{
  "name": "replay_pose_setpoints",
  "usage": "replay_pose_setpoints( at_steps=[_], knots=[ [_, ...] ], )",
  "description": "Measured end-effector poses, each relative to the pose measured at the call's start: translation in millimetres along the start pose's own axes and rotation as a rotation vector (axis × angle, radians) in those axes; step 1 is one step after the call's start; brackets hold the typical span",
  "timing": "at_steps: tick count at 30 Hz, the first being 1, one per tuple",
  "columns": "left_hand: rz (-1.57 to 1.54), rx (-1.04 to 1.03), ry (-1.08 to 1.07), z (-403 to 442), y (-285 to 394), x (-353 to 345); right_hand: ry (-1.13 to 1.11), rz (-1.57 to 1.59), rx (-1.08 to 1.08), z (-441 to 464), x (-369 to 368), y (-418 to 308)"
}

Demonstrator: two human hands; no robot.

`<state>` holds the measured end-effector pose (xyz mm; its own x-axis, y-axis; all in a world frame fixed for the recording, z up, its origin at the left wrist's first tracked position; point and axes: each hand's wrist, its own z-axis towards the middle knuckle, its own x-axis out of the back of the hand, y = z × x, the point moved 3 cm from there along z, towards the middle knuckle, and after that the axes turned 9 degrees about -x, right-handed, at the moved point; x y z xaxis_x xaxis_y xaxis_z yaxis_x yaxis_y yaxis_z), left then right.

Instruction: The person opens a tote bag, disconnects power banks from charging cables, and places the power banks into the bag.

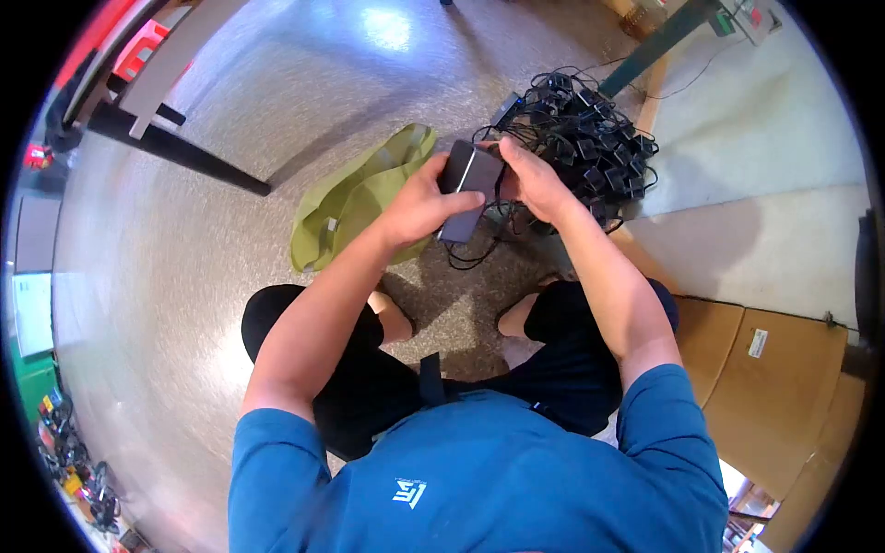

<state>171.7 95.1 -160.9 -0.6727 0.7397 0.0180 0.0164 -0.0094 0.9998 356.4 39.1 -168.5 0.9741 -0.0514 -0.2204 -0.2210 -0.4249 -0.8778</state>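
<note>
A dark, rectangular power adapter (472, 172) with a shiny line along it is held tilted above the floor in front of me. My left hand (422, 207) is closed around its left side, the thumb lying across its face. Close against the adapter's right side is my right hand (535, 180), fingers curled on a black cord (500, 189) and partly hidden. Loops of cord hang below the adapter. Beyond my right hand lies a heap of black adapters (590, 138) with tangled cords. A green cloth bag (346, 198) lies under my left forearm.
A table leg (184, 147) slants across the floor at upper left. To the right stand a pale wall panel (765, 111) and a flattened cardboard box (770, 387). A green post (659, 48) rises behind the heap. Assorted items (83, 470) sit at lower left.
</note>
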Motion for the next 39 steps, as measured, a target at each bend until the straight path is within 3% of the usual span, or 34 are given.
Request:
replay_pose_setpoints(
  at_steps=[3, 5, 7, 9, 13, 17, 20, 22, 26, 27, 29, 30, 32, 34, 37, 39],
  knots=[
    [-0.052, 0.103, 0.184, -8, 19, -1, 0.112, 0.016, -0.005, -13, -37, -2],
    [0.222, -0.075, 0.192, -11, 9, -5, 0.189, 0.016, -0.068, -13, -52, 4],
    [0.491, -0.246, 0.182, -18, 6, -8, 0.211, -0.076, 0.034, -8, -60, 9],
    [0.560, -0.104, 0.012, -25, 6, -2, 0.222, -0.065, 0.080, -3, -56, 21],
    [0.776, 0.041, -0.459, -30, 46, 63, 0.204, -0.138, -0.072, -7, -54, 20],
    [1.163, 0.055, -0.124, -31, -9, 172, 0.062, -0.408, -0.099, 21, -71, 28],
    [1.310, 0.127, -0.030, -46, -55, 221, 0.108, -0.920, 0.010, 79, -100, 42],
    [1.287, 0.159, -0.027, -51, -86, 232, 0.144, -1.139, 0.132, 111, -127, 50],
    [1.275, 0.101, 0.048, -59, -109, 232, 0.019, -1.334, -0.123, 167, -165, 74],
    [1.283, 0.189, -0.009, -56, -117, 235, 0.064, -1.363, -0.129, 175, -167, 83],
    [1.294, 0.356, -0.132, -47, -137, 244, -0.061, -1.424, -0.139, 182, -169, 90],
    [1.283, 0.404, -0.058, -45, -145, 252, -0.120, -1.452, -0.149, 181, -167, 96],
    [1.257, 0.501, 0.099, -47, -161, 276, -0.156, -1.494, 0.034, 153, -167, 101],
    [1.194, 0.460, 0.332, -54, -158, 295, -0.283, -1.628, 0.066, 120, -159, 105],
    [1.149, 0.430, 0.573, -69, -151, 321, -0.371, -1.684, -0.184, 68, -148, 98],
    [1.114, 0.389, 0.693, -87, -155, 335, -0.359, -1.696, -0.221, 49, -131, 106]
  ],
)
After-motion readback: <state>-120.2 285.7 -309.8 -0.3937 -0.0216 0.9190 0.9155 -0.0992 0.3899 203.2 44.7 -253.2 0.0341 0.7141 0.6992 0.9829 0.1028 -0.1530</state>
